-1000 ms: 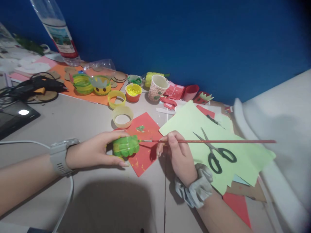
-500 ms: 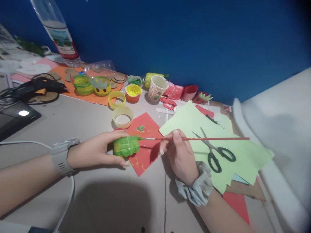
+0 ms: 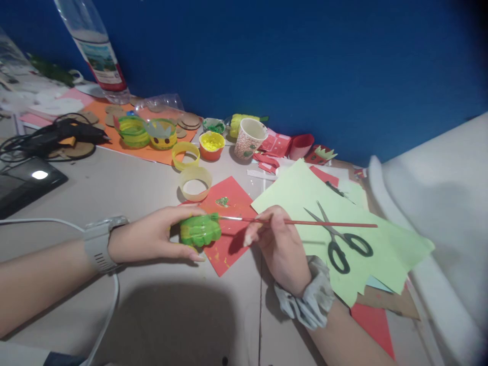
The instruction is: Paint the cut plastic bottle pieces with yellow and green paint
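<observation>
My left hand (image 3: 160,235) grips a ribbed, green-painted plastic bottle piece (image 3: 200,230) between thumb and fingers, with some yellow showing at its left end. In my right hand (image 3: 280,244) is a thin red paintbrush (image 3: 328,223), pinched near its metal band. The brush's tip touches the upper right edge of the green piece. Beneath them lies a red paper square (image 3: 229,244) bearing a dab of green paint (image 3: 222,202) and yellow smears. Black-handled scissors (image 3: 337,239) rest half open on light green paper (image 3: 290,188), right of my right hand.
Behind the red paper stand two yellow rings (image 3: 195,184), a small cup of yellow paint (image 3: 212,146), one of green (image 3: 214,125) and a patterned paper cup (image 3: 249,139). At left are a glue gun (image 3: 82,129), a phone-like black slab (image 3: 30,185) and a tall bottle (image 3: 97,56).
The brush has slid left in the picture, its tip now on the bottle piece's upper edge. My left hand keeps its hold. The whole view has shifted slightly.
</observation>
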Demonstrator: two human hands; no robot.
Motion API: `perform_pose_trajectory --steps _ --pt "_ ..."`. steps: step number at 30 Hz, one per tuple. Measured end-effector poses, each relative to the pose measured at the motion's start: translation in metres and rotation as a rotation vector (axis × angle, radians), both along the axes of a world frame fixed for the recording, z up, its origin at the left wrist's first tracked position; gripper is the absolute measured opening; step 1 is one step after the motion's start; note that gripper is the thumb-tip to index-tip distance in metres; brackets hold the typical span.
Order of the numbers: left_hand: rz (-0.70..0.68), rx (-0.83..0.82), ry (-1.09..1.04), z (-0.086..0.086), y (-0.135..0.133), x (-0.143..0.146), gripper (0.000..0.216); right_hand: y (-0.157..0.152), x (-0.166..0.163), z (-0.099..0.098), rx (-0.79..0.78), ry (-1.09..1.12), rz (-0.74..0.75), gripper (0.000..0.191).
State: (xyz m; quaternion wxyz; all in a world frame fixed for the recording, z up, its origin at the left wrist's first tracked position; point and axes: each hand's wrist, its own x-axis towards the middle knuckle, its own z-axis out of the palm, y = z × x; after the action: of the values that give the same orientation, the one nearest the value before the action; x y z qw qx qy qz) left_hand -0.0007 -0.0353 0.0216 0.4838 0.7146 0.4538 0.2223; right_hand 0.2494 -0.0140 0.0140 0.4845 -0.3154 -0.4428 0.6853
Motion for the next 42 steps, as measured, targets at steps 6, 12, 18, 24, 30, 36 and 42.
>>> perform_pose_trajectory --steps 6,12,18,24,30,36,42 --pt "0.032 -0.019 -0.012 -0.0003 0.0004 0.0004 0.064 0.0010 -0.0009 -0.0016 0.004 -0.105 -0.097 0.028" --pt "-0.014 -0.001 -0.001 0.0010 0.0008 0.0003 0.057 -0.0047 -0.0027 -0.0021 0.020 -0.071 -0.014 0.028" --pt "0.015 0.027 0.037 0.0020 0.0003 0.0010 0.060 -0.0037 -0.0026 -0.0008 0.034 -0.086 -0.138 0.029" --pt "-0.037 0.024 -0.003 0.0023 0.0015 0.0006 0.054 -0.0088 -0.0061 -0.0035 0.045 -0.118 -0.052 0.028" --pt "0.001 -0.008 -0.009 0.0019 0.0012 0.0022 0.053 -0.0049 -0.0041 -0.0046 0.043 -0.135 -0.178 0.029" --pt "-0.028 -0.032 -0.071 0.0009 0.0008 0.0013 0.052 -0.0054 -0.0051 -0.0033 0.011 -0.081 -0.095 0.030" --pt "0.000 0.012 0.001 -0.0010 0.0005 -0.0001 0.057 -0.0045 -0.0045 -0.0042 0.033 -0.118 -0.172 0.028"
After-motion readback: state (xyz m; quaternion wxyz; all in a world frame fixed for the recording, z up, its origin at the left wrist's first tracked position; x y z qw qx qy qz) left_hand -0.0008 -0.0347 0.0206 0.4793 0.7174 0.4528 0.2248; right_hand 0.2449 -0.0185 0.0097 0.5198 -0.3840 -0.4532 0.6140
